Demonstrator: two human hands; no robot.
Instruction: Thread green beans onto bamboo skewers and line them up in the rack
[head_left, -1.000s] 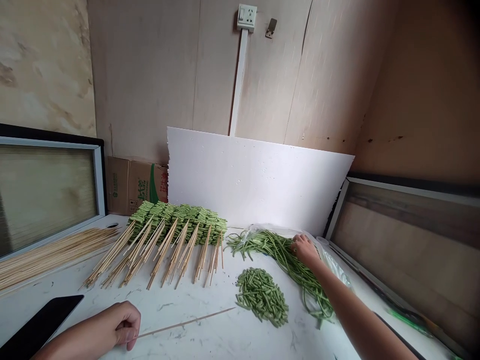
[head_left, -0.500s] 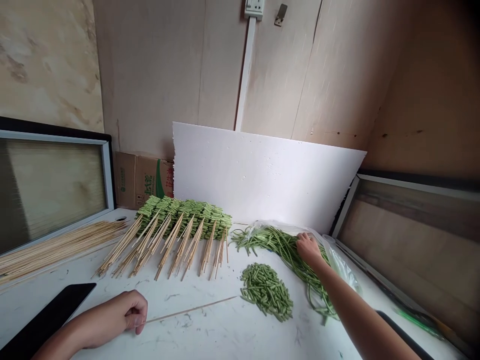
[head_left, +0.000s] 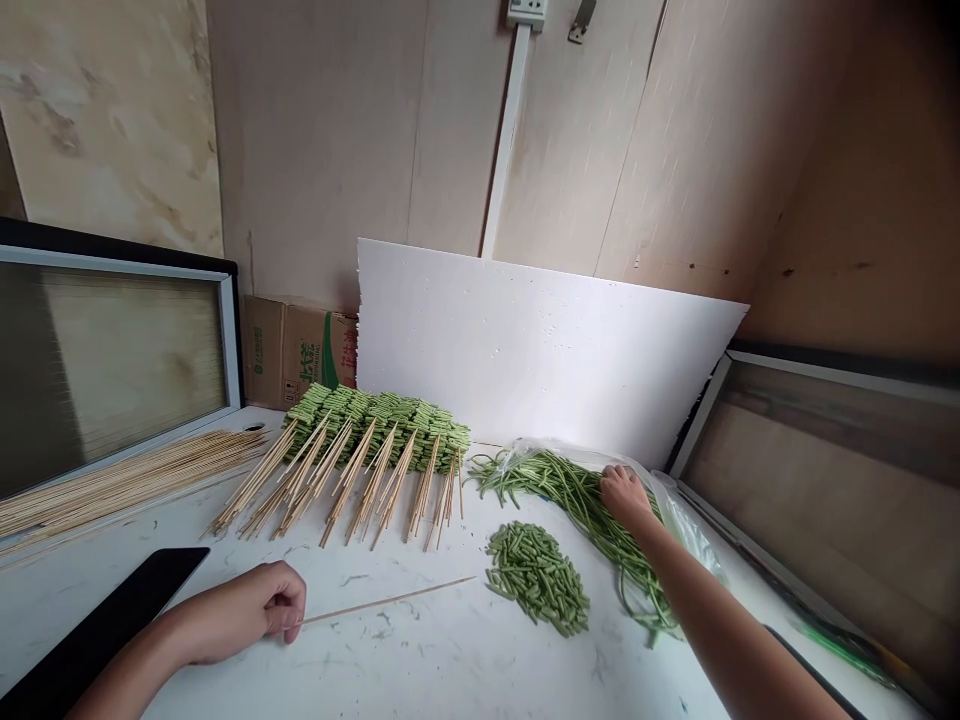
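My left hand (head_left: 281,603) is closed round one end of a thin wooden skewer (head_left: 390,601), which points right toward a heap of short cut green bean pieces (head_left: 538,577). On the far right of that heap lies a bunch of long green beans (head_left: 555,482) on a clear plastic bag (head_left: 694,535). My right hand (head_left: 626,493) rests among the long beans with its fingers curled down into them; the fingertips are hidden. Behind, finished skewers of bean pieces (head_left: 382,420) are stacked in rows, their bare sticks fanning toward me.
Loose bare skewers (head_left: 135,475) lie at the left by a framed glass pane (head_left: 142,360). A black flat object (head_left: 127,625) is beside my left forearm. A white board (head_left: 540,340) and a cardboard box (head_left: 300,350) stand at the back. Another framed pane (head_left: 825,440) leans at the right.
The view has shifted slightly, so everything sits a little further right. My left hand keeps the skewer, and my right hand stays on the long beans.
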